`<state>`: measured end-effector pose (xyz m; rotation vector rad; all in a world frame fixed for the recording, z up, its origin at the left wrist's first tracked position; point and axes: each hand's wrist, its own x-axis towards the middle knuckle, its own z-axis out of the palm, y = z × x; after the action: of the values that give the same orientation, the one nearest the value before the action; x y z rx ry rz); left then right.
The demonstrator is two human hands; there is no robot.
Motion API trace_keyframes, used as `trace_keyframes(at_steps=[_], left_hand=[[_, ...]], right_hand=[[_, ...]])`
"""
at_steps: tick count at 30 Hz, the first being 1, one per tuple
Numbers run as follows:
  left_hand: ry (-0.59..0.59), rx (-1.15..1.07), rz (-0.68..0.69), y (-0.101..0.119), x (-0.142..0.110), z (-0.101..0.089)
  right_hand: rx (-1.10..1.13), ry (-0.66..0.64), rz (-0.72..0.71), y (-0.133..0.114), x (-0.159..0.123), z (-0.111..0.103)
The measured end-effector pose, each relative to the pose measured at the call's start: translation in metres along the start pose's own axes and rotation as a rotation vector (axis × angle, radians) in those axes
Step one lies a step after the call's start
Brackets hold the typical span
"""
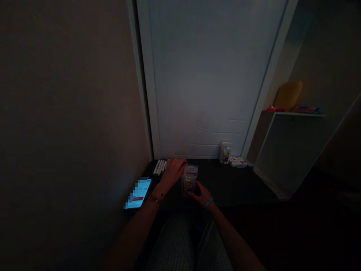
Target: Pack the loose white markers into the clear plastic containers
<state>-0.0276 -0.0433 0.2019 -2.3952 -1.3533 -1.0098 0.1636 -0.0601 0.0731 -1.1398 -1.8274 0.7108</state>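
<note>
A clear plastic box (188, 185) with a yellow-and-dark label stands in front of me on the dark table, its see-through lid (192, 170) tipped back. My right hand (200, 194) is closed around its lower right side. Over the box's upper left edge, my left hand (176, 168) has its fingers bent and pressed together. Something small and pale shows at those fingertips, too dark to name. Several white markers (160, 167) lie side by side just left of my left hand, partly covered by it.
A lit phone (140, 194) lies at the table's left edge. Another labelled box (225, 153) stands at the back right beside a flat white pack (238, 162). Behind the table (225, 188) rises a white door (205, 75). A cabinet (293, 146) stands on the right.
</note>
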Motion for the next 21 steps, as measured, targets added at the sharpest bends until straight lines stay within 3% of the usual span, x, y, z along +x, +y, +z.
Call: trace_keyframes(at_steps=[3,9,14,18,21], left_hand=[[-0.003,-0.121,-0.076,-0.006,-0.005,0.013],[0.060,-0.603,-0.326,-0.014,-0.014,0.038],[0.108,-0.824,-0.396,-0.016,-0.032,0.060],[0.045,-0.986,-0.436,-0.020,-0.064,0.089],[-0.073,-0.988,-0.474,-0.020,-0.085,0.110]], right_hand=[[-0.004,0.002,0.003,-0.001,0.000,0.000],[-0.002,-0.003,0.010,-0.001,0.001,0.001],[-0.006,-0.005,0.012,0.005,0.002,0.003],[-0.035,-0.012,0.003,0.023,0.006,0.009],[-0.097,-0.037,0.002,0.038,0.010,0.014]])
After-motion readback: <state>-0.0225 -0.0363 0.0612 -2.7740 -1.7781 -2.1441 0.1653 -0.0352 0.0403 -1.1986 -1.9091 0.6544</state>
